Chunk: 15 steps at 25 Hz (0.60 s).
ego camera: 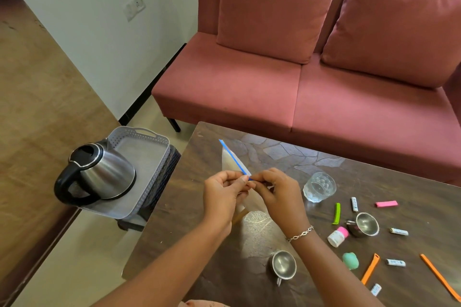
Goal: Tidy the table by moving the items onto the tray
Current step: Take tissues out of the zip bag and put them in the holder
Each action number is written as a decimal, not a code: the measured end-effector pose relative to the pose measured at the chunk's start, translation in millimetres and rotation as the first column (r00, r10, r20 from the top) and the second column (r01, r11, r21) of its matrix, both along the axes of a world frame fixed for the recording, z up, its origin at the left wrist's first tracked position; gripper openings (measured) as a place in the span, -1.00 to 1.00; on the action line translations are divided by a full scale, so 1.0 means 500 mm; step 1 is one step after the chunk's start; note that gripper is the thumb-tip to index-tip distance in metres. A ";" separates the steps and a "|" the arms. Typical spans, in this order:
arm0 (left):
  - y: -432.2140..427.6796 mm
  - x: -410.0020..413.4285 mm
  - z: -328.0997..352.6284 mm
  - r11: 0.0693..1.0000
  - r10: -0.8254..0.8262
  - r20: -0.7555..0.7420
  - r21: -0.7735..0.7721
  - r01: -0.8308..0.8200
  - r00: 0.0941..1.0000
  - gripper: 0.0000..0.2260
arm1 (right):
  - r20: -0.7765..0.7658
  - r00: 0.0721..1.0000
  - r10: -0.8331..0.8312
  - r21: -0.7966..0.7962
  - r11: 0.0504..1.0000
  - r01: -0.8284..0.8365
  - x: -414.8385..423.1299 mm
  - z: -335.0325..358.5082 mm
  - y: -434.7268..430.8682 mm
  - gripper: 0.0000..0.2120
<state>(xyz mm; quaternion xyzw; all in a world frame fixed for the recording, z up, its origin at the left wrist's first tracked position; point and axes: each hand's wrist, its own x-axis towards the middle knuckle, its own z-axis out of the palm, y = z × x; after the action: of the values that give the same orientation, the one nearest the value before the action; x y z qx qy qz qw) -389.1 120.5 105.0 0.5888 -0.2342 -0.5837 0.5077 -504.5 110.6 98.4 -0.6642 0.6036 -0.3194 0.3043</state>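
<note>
A clear zip bag (pixel 230 158) with a blue seal strip is held above the dark table (pixel 374 174). My left hand (pixel 222 197) and my right hand (pixel 277 190) both pinch its blue strip at the near end, fingertips almost touching. The grey perforated tray (pixel 149 147) sits on a dark stool left of the table, with a steel kettle (pixel 99 173) standing in it. On the table lie a glass tumbler (pixel 319 186), two small steel cups (pixel 284 265) (pixel 366 224), several batteries (pixel 354 204), a green clip (pixel 336 213), a pink clip (pixel 386 204) and two orange clips (pixel 370 268).
A pink-capped white bottle (pixel 337 236) and a green egg-shaped thing (pixel 350 260) lie among the small items. A pink sofa (pixel 324 77) stands behind the table. A wooden surface (pixel 37 107) runs along the left. Floor shows between the table and the tray.
</note>
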 end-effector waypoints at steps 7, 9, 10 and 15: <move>0.002 0.001 -0.006 1.000 -0.006 0.004 0.030 0.006 1.000 -0.90 | 0.134 0.991 0.024 0.134 0.990 -0.042 -0.008 0.013 -0.009 -0.92; 0.003 -0.002 -0.004 0.999 0.004 0.001 0.037 -0.004 1.000 -0.91 | 0.125 0.992 0.033 0.149 0.987 -0.052 -0.009 0.012 -0.010 -0.92; 0.003 -0.002 -0.003 0.999 0.011 -0.005 0.039 -0.011 1.000 -0.91 | 0.124 0.992 0.038 0.161 0.985 -0.058 -0.008 0.011 -0.011 -0.92; 0.005 -0.007 0.001 0.999 0.016 0.014 0.037 -0.016 1.000 -0.88 | 0.112 0.993 0.041 0.179 0.982 -0.061 -0.007 0.012 -0.010 -0.92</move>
<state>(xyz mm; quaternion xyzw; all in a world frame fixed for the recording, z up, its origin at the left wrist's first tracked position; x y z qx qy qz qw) -392.5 123.0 105.5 0.6038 -0.2221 -0.5799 0.4998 -508.2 105.6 104.5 -0.6305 0.5957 -0.2904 0.4041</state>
